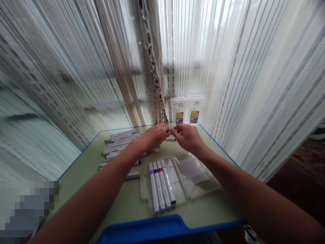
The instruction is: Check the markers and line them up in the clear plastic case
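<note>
My left hand [157, 135] and my right hand [188, 136] meet over the far part of the table, with their fingertips pinched close together. Something small and whitish shows between the fingers, but the hands mostly hide it, so I cannot tell what it is. Just below the fingertips lies a white marker [170, 139] with a dark blue end. Left of my left hand, several white markers [118, 144] lie in a loose row. Nearer to me, an open clear plastic case [180, 198] holds several markers [160, 186] side by side in its left half.
The pale green table [83, 183] has a blue rim [142, 225]. Two clear containers [178, 110] with yellow labels stand at its far edge. White paper [194, 169] lies in the case lid. String curtains [243, 67] and a beaded strand [152, 61] hang behind and beside the table.
</note>
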Action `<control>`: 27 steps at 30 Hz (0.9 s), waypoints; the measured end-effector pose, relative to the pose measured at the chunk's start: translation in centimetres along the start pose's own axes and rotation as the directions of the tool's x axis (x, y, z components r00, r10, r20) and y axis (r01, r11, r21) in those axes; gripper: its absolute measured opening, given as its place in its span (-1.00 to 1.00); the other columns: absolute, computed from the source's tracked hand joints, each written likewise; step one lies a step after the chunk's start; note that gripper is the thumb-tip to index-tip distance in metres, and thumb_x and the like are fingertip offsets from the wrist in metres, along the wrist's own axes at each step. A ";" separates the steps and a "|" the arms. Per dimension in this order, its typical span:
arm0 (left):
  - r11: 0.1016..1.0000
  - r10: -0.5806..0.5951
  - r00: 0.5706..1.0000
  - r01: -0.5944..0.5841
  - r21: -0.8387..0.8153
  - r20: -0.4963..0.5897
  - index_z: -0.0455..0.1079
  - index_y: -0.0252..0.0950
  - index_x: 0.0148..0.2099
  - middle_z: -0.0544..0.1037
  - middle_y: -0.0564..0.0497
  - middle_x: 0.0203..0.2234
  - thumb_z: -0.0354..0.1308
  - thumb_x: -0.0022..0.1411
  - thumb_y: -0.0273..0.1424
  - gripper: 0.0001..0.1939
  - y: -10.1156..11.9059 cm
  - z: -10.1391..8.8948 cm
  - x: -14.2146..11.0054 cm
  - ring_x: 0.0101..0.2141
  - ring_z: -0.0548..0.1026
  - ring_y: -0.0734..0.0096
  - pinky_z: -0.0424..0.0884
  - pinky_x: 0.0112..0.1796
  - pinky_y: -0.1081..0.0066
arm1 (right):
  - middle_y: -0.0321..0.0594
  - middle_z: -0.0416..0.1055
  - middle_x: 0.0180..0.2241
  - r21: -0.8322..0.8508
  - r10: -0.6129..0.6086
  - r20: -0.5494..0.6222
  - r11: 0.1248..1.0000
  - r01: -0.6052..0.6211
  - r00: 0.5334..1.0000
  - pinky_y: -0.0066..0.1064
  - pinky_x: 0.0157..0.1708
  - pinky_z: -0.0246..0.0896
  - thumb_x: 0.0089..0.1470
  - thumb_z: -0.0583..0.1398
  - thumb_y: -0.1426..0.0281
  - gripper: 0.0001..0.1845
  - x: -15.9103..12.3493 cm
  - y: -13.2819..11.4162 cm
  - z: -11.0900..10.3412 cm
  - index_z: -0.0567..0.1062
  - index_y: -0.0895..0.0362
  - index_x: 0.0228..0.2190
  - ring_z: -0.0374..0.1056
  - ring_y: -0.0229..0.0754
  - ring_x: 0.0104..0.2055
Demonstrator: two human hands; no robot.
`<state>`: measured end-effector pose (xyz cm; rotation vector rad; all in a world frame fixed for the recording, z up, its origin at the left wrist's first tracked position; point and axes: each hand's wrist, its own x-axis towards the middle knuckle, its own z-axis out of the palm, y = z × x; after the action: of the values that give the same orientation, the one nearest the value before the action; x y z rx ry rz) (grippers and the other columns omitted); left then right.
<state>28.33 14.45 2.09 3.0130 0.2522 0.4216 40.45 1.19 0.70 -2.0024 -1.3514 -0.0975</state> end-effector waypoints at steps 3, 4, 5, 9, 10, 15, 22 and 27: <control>0.963 -0.081 0.973 0.019 -0.269 -0.218 0.34 -0.33 -0.19 0.48 -0.02 -0.36 0.05 0.41 -0.32 -0.83 0.4 -1.4 -0.7 -0.34 0.44 0.36 0.38 -0.25 0.35 | -0.10 0.59 -0.36 0.131 0.030 -0.105 0.991 -0.016 0.994 -0.38 -0.33 0.14 0.33 0.05 0.20 -0.58 0.0 -0.3 -0.5 0.59 0.20 -0.29 0.45 -0.14 -0.31; 0.911 -0.137 0.947 0.006 -0.413 -0.289 0.32 -0.32 -0.20 0.46 0.02 -0.40 0.09 0.38 -0.32 -0.84 0.6 -1.8 -1.1 -0.39 0.43 0.41 0.38 -0.30 0.38 | -0.09 0.58 -0.35 0.197 0.026 -0.087 0.980 -0.008 0.996 -0.38 -0.33 0.16 0.35 0.03 0.18 -0.56 0.0 -0.3 -0.5 0.58 0.21 -0.29 0.45 -0.15 -0.31; 0.828 -0.209 0.916 -0.020 -0.560 -0.342 0.30 -0.31 -0.19 0.43 0.06 -0.43 0.13 0.35 -0.33 -0.85 0.8 -2.0 -1.5 -0.43 0.42 0.45 0.39 -0.35 0.41 | -0.09 0.58 -0.33 0.281 0.013 -0.044 0.960 0.000 0.999 -0.39 -0.35 0.18 0.35 0.02 0.15 -0.54 -0.1 -0.4 -0.5 0.56 0.21 -0.28 0.45 -0.16 -0.32; 0.376 -0.540 0.771 -0.140 -0.916 -0.339 0.29 -0.32 -0.12 0.48 0.08 -0.39 0.27 0.23 -0.35 -0.74 1.5 -2.0 -3.7 -0.45 0.50 0.51 0.50 -0.39 0.43 | -0.09 0.56 -0.33 0.631 -0.120 0.217 0.774 -0.046 0.969 -0.43 -0.50 0.27 0.28 0.11 0.08 -0.54 -0.4 -0.6 0.2 0.52 0.23 -0.15 0.46 -0.20 -0.40; 0.288 -0.607 0.731 -0.166 -0.943 -0.313 0.31 -0.33 -0.11 0.52 0.07 -0.38 0.31 0.19 -0.36 -0.70 1.6 -1.7 -4.2 -0.43 0.53 0.51 0.53 -0.36 0.43 | -0.12 0.55 -0.37 0.688 -0.147 0.259 0.721 -0.075 0.955 -0.44 -0.54 0.27 0.23 0.16 0.07 -0.54 -0.5 -0.7 0.5 0.52 0.24 -0.13 0.44 -0.21 -0.44; 0.084 -0.742 0.649 -0.156 -0.984 -0.167 0.43 -0.36 -0.18 0.60 0.08 -0.45 0.49 -0.03 -0.31 -0.58 1.1 0.3 -6.3 -0.44 0.58 0.54 0.55 -0.24 0.45 | -0.21 0.52 -0.52 0.864 -0.070 0.187 0.486 -0.131 0.980 -0.45 -0.60 0.23 -0.05 0.42 0.13 -0.56 -0.3 -0.9 1.0 0.58 0.24 -0.29 0.35 -0.29 -0.58; 0.209 -0.506 0.860 0.044 -0.977 -0.070 0.61 -0.41 -0.24 0.65 -0.07 -0.45 0.50 -0.01 -0.29 -0.67 2.0 1.9 -6.8 -0.46 0.54 0.46 0.46 -0.41 0.47 | -0.29 0.48 -0.53 0.968 -0.017 0.109 0.228 -0.103 0.994 -0.47 -0.54 0.15 -0.19 0.51 0.29 -0.70 -0.1 -0.7 0.6 0.65 0.19 -0.40 0.27 -0.37 -0.56; 0.235 -0.438 0.887 -0.042 -0.971 -0.144 0.60 -0.40 -0.20 0.64 -0.05 -0.44 0.48 0.03 -0.32 -0.69 3.3 1.8 -6.7 -0.46 0.51 0.47 0.45 -0.39 0.46 | -0.21 0.54 -0.45 0.896 -0.142 0.121 0.441 -0.047 0.983 -0.47 -0.53 0.13 -0.09 0.47 0.26 -0.73 -0.8 -0.9 1.2 0.68 0.20 -0.39 0.25 -0.36 -0.53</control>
<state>23.02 9.96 -1.05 1.5676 0.2667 0.7887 38.94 1.43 -0.09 -1.0307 -1.1641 0.6861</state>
